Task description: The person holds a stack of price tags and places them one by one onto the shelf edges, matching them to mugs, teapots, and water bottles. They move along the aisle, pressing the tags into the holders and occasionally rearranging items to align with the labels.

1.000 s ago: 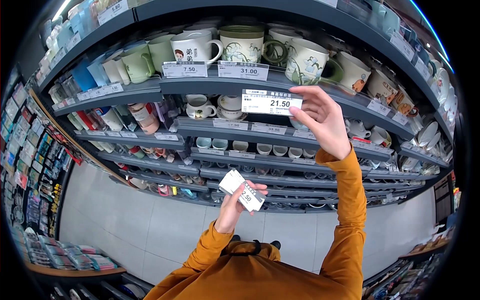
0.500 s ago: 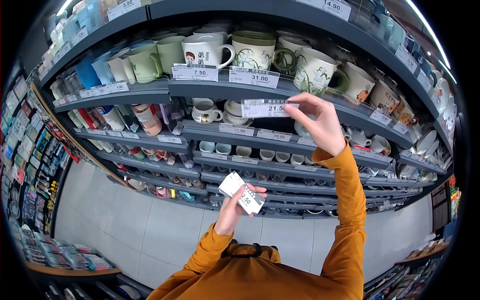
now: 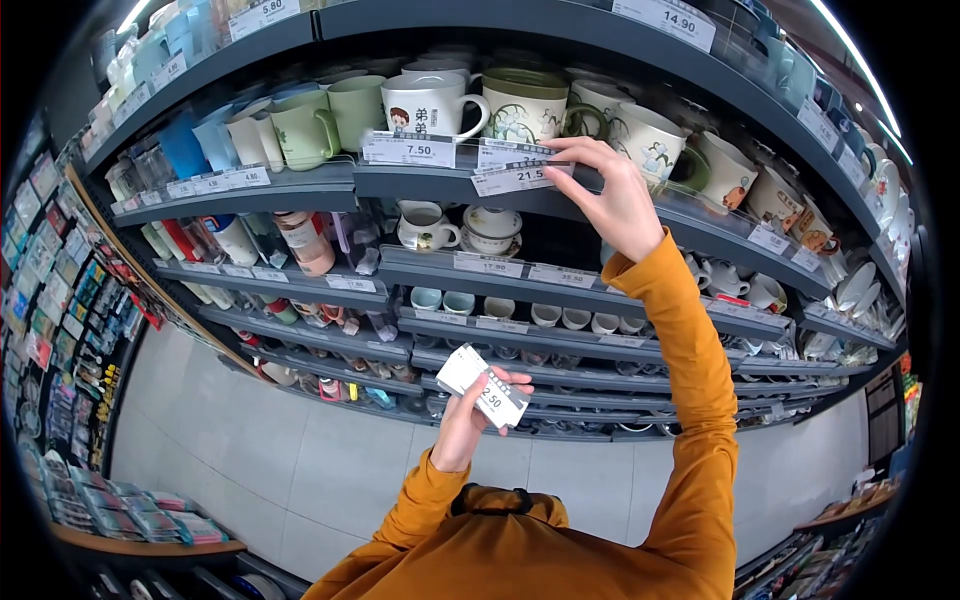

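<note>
Hands are working at two heights in the frame. We are raising our right hand [image 3: 615, 195] to the upper centre, where its fingers are pinched together on a white price label [image 3: 512, 178] reading 21.5. We are holding this label tilted against the front edge of the mug shelf [image 3: 300, 185], just below and partly overlapping the tag [image 3: 515, 153] already mounted there, and just to the right of the 7.50 tag [image 3: 408, 150]. Directly behind that edge, a white cartoon mug [image 3: 432, 103] and a floral mug with a green rim [image 3: 527, 105] are standing upright.

We are keeping our left hand [image 3: 470, 415] in the lower centre of the frame, well apart from the shelf. Its fingers are closed around a small stack of labels [image 3: 483, 385], with the thumb lying across the top one. Both arms are wearing orange sleeves [image 3: 690, 400]. Lower shelves across the middle of the frame are carrying small cups [image 3: 500, 307], and grey floor tiles [image 3: 300, 450] are showing at lower left.
</note>
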### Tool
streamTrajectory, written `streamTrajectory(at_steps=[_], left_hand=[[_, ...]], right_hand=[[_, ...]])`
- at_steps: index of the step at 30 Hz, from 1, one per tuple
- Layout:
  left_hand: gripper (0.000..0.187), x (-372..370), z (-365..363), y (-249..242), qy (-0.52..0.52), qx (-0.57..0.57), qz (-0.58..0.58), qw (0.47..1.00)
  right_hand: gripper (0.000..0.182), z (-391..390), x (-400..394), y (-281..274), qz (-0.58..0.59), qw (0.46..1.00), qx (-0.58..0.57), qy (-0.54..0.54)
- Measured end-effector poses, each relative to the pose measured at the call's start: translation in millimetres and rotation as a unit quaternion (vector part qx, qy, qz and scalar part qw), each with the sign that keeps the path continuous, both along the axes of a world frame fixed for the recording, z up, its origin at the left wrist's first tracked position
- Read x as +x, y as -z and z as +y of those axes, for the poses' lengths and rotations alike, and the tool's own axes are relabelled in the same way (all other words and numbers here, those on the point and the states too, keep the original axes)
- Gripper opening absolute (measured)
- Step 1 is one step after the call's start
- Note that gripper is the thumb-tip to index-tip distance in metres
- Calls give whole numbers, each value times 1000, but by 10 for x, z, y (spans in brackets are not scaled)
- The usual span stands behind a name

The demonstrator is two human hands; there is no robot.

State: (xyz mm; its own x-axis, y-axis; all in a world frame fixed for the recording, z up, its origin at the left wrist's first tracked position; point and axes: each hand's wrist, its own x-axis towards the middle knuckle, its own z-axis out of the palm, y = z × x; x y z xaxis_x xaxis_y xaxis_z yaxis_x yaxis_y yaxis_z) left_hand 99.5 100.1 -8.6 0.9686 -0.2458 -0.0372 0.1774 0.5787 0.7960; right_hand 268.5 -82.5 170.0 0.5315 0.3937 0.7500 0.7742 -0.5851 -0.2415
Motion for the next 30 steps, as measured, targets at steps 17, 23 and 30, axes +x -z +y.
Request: streamTrajectory(at_steps=[17, 23, 30], left_hand=[[30, 44, 6, 47, 2, 1, 11, 1000], [30, 64, 1, 43, -1, -7, 13, 1000], [32, 125, -62, 80, 27, 1, -3, 1000]], right_hand=[[20, -56, -15, 15, 18, 1000, 20, 0], [20, -72, -9, 4, 13, 999, 28, -17], [21, -370, -173, -33, 50, 986, 157, -17]])
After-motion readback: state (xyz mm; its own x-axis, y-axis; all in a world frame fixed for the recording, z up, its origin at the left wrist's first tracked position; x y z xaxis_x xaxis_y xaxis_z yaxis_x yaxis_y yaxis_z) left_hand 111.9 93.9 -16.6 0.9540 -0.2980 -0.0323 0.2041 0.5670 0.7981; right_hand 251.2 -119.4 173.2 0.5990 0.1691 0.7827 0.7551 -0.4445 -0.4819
